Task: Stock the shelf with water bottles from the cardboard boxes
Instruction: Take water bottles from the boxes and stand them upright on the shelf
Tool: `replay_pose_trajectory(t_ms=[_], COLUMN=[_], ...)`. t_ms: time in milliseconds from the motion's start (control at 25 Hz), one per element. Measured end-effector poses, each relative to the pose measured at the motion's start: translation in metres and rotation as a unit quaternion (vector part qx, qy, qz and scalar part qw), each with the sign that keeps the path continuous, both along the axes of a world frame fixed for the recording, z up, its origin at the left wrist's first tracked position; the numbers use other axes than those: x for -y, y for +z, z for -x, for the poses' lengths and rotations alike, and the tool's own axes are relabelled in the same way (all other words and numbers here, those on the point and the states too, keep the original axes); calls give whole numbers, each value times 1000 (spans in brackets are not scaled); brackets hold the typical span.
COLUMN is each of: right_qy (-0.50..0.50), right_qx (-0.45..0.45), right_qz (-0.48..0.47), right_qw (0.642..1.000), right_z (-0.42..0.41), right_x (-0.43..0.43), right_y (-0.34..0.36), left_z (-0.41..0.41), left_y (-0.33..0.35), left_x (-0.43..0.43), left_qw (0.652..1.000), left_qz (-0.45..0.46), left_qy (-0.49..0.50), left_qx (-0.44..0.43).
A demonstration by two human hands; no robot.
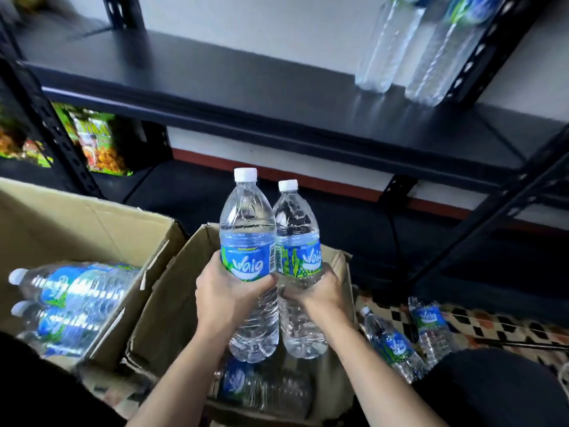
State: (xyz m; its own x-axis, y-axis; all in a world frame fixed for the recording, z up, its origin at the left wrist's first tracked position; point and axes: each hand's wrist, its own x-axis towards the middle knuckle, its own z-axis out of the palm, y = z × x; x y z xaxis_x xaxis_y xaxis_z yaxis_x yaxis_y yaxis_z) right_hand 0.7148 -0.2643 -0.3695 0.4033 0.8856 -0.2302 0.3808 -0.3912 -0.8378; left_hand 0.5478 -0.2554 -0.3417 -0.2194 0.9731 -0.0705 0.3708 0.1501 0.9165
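Two upright water bottles, side by side above an open cardboard box (pixel 172 303): the left hand (pixel 229 291) grips the left bottle (pixel 248 241), the right hand (pixel 317 291) grips the right bottle (pixel 297 238).

Label on left bottle (pixel 247 257) reads "Waig"; same on right bottle (pixel 300 257) and floor bottle (pixel 428 318). Snack bag (pixel 98 143) print illegible.

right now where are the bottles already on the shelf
Head view, upper right: two stocked bottles stand side by side at the right end of the black shelf, above and right of the held bottles in the left hand and right hand.
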Motion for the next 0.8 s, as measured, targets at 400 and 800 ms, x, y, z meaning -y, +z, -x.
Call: replay_pose_trajectory(t_ms=[400,800], right_qy=[-23,-58], right_qx=[32,103], right_qz=[-235,-355], right_qw=[971,927], right_z=[-26,-48], right_x=[-34,-98], right_y=[150,275], left_z=[-24,-58], left_y=[144,260], left_x=[-54,-135], left_qw=[984,963], left_qz=[-180,-269], left_qy=[4,3], left_qx=[-8,-8])
